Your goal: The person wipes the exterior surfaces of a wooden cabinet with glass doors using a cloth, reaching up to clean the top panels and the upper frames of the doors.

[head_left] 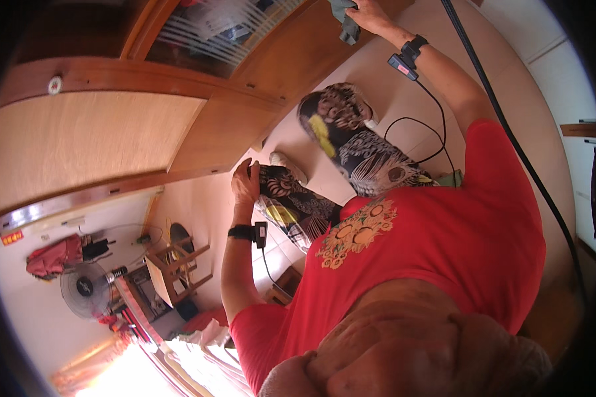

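Observation:
At the top of the head view my right hand (pixel 371 14) is closed on a grey-green cloth (pixel 348 25), which hangs beside the wooden cabinet (pixel 271 73). My left hand (pixel 246 183) is beside my patterned trouser leg (pixel 291 198), close to the cabinet's lower edge. Its fingers are partly stretched out and hold nothing that I can see; whether they touch the cabinet or the leg I cannot tell. A black strap with a small device is on each of my wrists.
A thin black cable (pixel 437 126) loops from my right wrist over the tiled floor. A thicker black cable (pixel 510 132) crosses the right side. At the lower left stand a fan (pixel 85 286) and a wooden stool (pixel 169 274). Red clothing (pixel 54 257) hangs by the wall.

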The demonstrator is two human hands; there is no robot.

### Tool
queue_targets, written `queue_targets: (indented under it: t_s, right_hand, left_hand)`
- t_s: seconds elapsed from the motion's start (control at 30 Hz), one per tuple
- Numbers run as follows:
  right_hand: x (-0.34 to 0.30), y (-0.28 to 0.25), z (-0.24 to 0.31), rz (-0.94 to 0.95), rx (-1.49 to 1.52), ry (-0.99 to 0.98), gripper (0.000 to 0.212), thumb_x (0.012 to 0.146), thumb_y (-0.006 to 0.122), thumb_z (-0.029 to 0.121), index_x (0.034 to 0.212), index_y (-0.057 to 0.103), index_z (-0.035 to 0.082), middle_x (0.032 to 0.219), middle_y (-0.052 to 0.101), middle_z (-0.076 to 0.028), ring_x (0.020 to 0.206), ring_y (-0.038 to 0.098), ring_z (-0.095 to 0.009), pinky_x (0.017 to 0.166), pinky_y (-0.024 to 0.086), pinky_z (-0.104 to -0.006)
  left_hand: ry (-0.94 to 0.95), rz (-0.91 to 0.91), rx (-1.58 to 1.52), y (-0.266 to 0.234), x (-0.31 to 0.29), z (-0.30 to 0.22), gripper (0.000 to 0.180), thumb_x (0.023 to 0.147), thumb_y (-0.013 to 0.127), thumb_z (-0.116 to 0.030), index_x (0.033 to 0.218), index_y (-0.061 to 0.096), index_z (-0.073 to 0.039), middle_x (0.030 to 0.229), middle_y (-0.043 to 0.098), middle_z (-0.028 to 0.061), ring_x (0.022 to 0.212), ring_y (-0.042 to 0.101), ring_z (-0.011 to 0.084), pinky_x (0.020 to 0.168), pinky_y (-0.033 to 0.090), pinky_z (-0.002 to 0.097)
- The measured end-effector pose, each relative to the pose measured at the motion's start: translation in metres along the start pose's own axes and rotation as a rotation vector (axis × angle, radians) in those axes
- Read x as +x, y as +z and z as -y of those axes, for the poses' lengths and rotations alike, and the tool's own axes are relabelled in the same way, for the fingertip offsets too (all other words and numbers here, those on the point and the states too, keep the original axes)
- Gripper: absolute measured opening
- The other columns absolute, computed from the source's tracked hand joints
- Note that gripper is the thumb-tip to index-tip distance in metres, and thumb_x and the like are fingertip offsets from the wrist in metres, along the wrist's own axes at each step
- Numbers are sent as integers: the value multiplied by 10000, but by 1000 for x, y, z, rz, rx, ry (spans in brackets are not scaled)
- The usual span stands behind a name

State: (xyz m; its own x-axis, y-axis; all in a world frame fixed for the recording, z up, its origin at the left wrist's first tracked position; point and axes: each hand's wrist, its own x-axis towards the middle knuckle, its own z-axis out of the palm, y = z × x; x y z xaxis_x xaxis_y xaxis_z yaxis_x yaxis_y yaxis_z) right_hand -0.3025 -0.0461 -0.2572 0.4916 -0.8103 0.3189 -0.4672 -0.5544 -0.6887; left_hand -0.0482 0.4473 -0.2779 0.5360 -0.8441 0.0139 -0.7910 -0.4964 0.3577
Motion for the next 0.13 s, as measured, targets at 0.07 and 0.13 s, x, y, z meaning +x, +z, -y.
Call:
queue_targets:
  t_s: [0.07, 0.13]
  right_hand:
    - [13, -4, -19, -86, 4, 197, 365, 874, 578, 241, 1155, 589, 8, 1026, 645, -285, 987, 611, -438, 792, 506, -483]
    - [28, -3, -36, -202, 90, 270, 373, 875, 575, 251, 1181, 595, 39, 1063, 631, -305, 1039, 601, -436, 833, 513, -469]
  left_hand:
    - [2, -22, 41, 2, 4, -5, 422, 931, 536, -381, 1113, 666, -22, 1099, 657, 245, 1042, 623, 387, 935, 468, 431]
    - [-20, 9, 33, -1, 7, -17, 423, 934, 533, -393, 1136, 665, -45, 1129, 647, 247, 1070, 616, 380, 955, 459, 435]
